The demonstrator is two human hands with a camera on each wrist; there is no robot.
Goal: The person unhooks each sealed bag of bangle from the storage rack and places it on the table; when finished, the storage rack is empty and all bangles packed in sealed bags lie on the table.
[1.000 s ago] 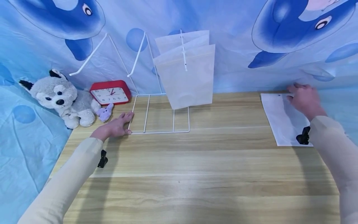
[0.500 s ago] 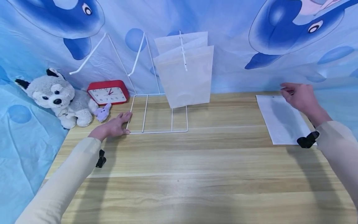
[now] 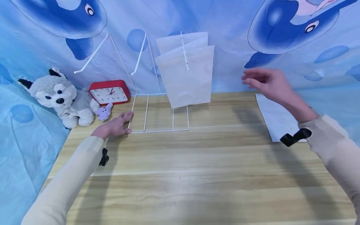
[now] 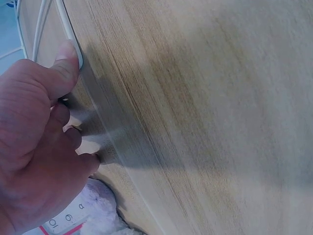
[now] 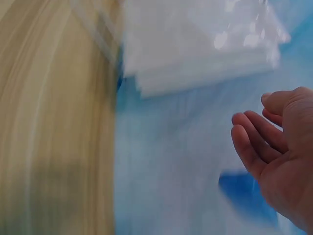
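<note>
Several white sheets (image 3: pixel 185 82), thin, square-cornered and overlapping, hang from the right-hand prong (image 3: pixel 184 51) of a white wire rack (image 3: pixel 160 131), the front one tilted, glossy patches catching the light in the right wrist view. Slim rods all over this rack: a flat rectangular base by the far edge of the wood-grained worktop (image 3: pixel 180 175), left of its middle, and slanting prongs up against a creased blue backdrop (image 3: pixel 230 34). Over to the left hand (image 3: pixel 116 125), and it's a wide, spread grip: fingers at the base's left bar, thumb on the near left corner, so the rack is right at its touch. Up in the air, the right hand (image 3: pixel 268 82), fingers gently bent, just a narrow gap to the thumb; the hanging sheets are well apart from it. Near that hand lies a loose flat sheet (image 3: pixel 277 122) at the worktop's far edge, towards the right, partly hidden by the right arm (image 3: pixel 301 109). By the far left corner: a fluffy grey-and-white toy dog (image 3: pixel 60 95), a fuzzy lilac toy (image 3: pixel 104 112), a boxy red clock (image 3: pixel 110 92).
</note>
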